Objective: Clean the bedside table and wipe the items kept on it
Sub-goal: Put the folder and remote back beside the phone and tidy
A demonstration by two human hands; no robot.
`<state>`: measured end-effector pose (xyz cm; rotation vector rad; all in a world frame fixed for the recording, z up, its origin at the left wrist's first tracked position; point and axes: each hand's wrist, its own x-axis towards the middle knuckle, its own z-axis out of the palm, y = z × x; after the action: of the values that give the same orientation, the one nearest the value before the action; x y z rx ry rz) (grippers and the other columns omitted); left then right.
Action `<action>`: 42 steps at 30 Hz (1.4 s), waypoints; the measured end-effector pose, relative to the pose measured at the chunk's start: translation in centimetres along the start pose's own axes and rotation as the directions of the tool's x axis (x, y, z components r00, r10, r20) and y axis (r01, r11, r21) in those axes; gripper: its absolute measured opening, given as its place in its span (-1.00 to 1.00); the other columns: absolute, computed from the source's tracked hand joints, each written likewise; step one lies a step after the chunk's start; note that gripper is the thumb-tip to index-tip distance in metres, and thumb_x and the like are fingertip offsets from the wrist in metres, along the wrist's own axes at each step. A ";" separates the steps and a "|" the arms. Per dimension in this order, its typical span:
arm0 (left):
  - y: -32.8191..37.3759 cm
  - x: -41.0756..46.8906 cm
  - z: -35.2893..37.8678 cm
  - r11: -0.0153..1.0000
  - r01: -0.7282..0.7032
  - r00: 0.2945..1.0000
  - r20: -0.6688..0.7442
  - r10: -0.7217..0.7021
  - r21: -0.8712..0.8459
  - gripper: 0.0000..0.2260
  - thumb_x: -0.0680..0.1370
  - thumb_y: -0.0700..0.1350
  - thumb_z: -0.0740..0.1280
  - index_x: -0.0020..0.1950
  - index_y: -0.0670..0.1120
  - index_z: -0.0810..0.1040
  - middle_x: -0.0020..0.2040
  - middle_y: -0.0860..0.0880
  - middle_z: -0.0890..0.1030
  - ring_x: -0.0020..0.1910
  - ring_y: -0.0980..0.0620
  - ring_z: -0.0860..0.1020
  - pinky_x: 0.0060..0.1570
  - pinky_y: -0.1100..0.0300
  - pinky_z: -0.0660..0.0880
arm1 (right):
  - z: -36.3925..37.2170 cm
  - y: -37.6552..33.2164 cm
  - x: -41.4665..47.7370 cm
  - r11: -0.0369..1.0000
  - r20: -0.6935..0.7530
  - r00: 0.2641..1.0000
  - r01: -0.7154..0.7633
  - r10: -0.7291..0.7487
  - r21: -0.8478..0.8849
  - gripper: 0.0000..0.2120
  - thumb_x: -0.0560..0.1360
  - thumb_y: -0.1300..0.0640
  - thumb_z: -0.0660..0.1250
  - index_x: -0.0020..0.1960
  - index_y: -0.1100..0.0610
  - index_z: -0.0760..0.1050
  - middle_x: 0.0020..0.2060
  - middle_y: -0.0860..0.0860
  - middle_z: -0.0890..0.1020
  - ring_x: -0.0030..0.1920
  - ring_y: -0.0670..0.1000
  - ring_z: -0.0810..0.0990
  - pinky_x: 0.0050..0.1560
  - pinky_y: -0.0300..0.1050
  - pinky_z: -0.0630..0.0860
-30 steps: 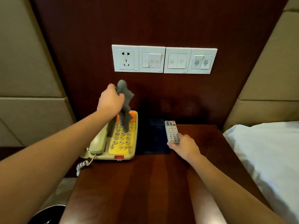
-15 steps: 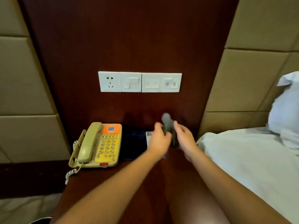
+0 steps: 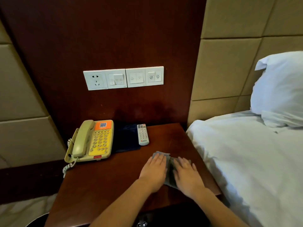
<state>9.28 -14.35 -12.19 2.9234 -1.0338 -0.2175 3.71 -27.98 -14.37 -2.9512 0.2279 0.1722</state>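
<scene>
Grey cloth (image 3: pixel 170 171) lay near table (image 3: pixel 101 185) right edge | left hand (image 3: pixel 155 169), right hand (image 3: pixel 186 175) flat, fingers spread (pressing, not gripping)

A dark wood wall panel (image 3: pixel 114 38) faces me, carrying a white socket-and-switch plate (image 3: pixel 123 78). Padded beige panels (image 3: pixel 229 59) flank it. To my right lies a bed (image 3: pixel 246 161) with a white pillow (image 3: pixel 278 89).

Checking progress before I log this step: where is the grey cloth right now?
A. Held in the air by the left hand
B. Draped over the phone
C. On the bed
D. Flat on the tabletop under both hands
D: the grey cloth lies spread on the bedside table with the left hand and right hand pressed flat on it.
</scene>
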 end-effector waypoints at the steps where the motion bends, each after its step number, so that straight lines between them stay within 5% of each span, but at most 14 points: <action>1: 0.2 0.3 0.8 1.000 -0.021 0.999 0.045 0.021 0.011 -0.50 0.68 -0.01 -0.10 0.56 -0.17 -0.12 0.58 -0.10 -0.11 0.55 -0.02 -0.12 0.49 0.08 -0.13 | 0.9 -0.2 -0.2 1.000 0.018 1.000 0.011 -0.011 0.012 -0.34 0.54 -0.17 -0.34 0.56 0.06 0.00 0.56 0.01 0.02 0.55 0.00 -0.03 0.50 0.04 -0.06; 3: 0.5 0.8 2.8 0.998 0.022 0.994 0.110 -0.016 -0.051 -0.49 0.68 0.03 -0.12 0.56 -0.14 -0.18 0.57 -0.07 -0.17 0.54 0.01 -0.18 0.49 0.10 -0.18 | 2.6 -0.1 0.0 1.000 0.022 1.000 0.003 -0.003 -0.007 -0.12 0.43 -0.23 -0.57 0.56 0.11 0.07 0.55 0.05 0.06 0.54 0.03 0.05 0.49 0.04 0.01; 5: 0.8 1.8 4.3 0.995 0.074 0.994 0.083 -0.068 -0.072 -0.49 0.67 0.04 -0.14 0.55 -0.10 -0.23 0.56 -0.04 -0.23 0.53 0.04 -0.24 0.47 0.13 -0.26 | 3.0 0.7 1.3 0.997 -0.079 0.995 -0.058 0.054 -0.048 0.01 0.43 -0.19 -0.67 0.45 0.11 0.35 0.46 0.08 0.29 0.44 0.06 0.34 0.39 0.08 0.26; 6: 0.8 2.6 4.7 0.993 0.087 0.995 0.052 -0.083 -0.080 -0.49 0.67 0.04 -0.15 0.55 -0.08 -0.24 0.56 -0.02 -0.24 0.53 0.05 -0.25 0.45 0.14 -0.28 | 3.1 1.1 2.3 0.996 -0.103 0.993 -0.062 0.056 -0.057 0.04 0.39 -0.20 -0.72 0.47 0.07 0.32 0.47 0.08 0.27 0.45 0.05 0.31 0.40 0.09 0.24; 8: 0.6 4.5 4.5 0.990 0.096 0.995 0.019 -0.095 -0.102 -0.51 0.67 0.03 -0.15 0.55 -0.04 -0.23 0.56 0.00 -0.24 0.53 0.06 -0.25 0.44 0.15 -0.30 | 3.5 2.1 4.7 0.999 -0.048 0.999 0.014 -0.016 -0.044 0.03 0.23 -0.26 -0.79 0.56 -0.04 -0.10 0.55 0.04 -0.10 0.55 0.03 -0.09 0.49 0.08 -0.13; 10: 0.2 7.3 4.1 0.987 0.110 0.994 -0.001 -0.111 -0.113 -0.52 0.67 0.02 -0.14 0.55 -0.03 -0.22 0.56 0.01 -0.23 0.53 0.06 -0.24 0.45 0.14 -0.28 | 2.6 2.9 7.4 1.000 -0.002 1.000 0.018 -0.018 0.003 -0.23 0.36 -0.24 -0.61 0.54 -0.11 -0.27 0.54 0.02 -0.24 0.54 0.01 -0.26 0.47 0.05 -0.28; 13: -1.0 12.2 3.6 0.986 0.116 0.993 -0.025 -0.119 -0.118 -0.52 0.67 0.01 -0.14 0.56 -0.03 -0.20 0.56 0.01 -0.21 0.53 0.06 -0.22 0.47 0.12 -0.25 | 1.3 4.1 12.4 1.000 0.009 1.000 0.009 -0.009 0.001 -0.51 0.64 -0.10 -0.27 0.54 -0.12 -0.24 0.55 0.01 -0.23 0.54 0.00 -0.26 0.48 0.06 -0.29; 26: -4.6 25.6 2.1 0.993 0.108 0.993 -0.035 -0.110 -0.057 -0.53 0.67 -0.01 -0.14 0.56 -0.07 -0.16 0.57 -0.01 -0.16 0.55 0.02 -0.15 0.50 0.09 -0.18 | -0.6 6.8 25.7 0.996 0.010 0.999 -0.049 0.049 0.077 -0.51 0.65 -0.07 -0.19 0.56 -0.07 -0.15 0.55 0.01 -0.19 0.54 -0.01 -0.22 0.52 0.08 -0.19; 32: -2.5 22.7 2.1 0.990 0.122 0.992 -0.004 -0.123 -0.072 -0.51 0.67 0.00 -0.13 0.56 -0.08 -0.17 0.57 -0.02 -0.19 0.54 0.01 -0.18 0.50 0.07 -0.20 | -0.4 6.8 21.6 0.990 0.062 0.994 -0.093 0.087 0.110 -0.50 0.66 -0.07 -0.18 0.56 -0.03 -0.18 0.55 0.02 -0.24 0.54 0.00 -0.25 0.52 0.09 -0.17; 42: 7.9 7.8 4.8 0.994 0.038 0.998 0.059 -0.032 -0.103 -0.50 0.66 0.02 -0.14 0.56 -0.05 -0.23 0.56 0.00 -0.25 0.54 0.02 -0.23 0.49 0.08 -0.24 | 1.8 8.3 1.7 0.979 0.099 0.979 -0.188 0.180 0.082 -0.47 0.66 -0.07 -0.15 0.56 0.00 -0.23 0.55 0.02 -0.21 0.55 0.02 -0.17 0.52 0.05 -0.11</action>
<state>9.61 -25.32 -17.28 2.8586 -0.9480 -0.3478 3.90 -36.02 -17.73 -2.8206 0.4831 0.3120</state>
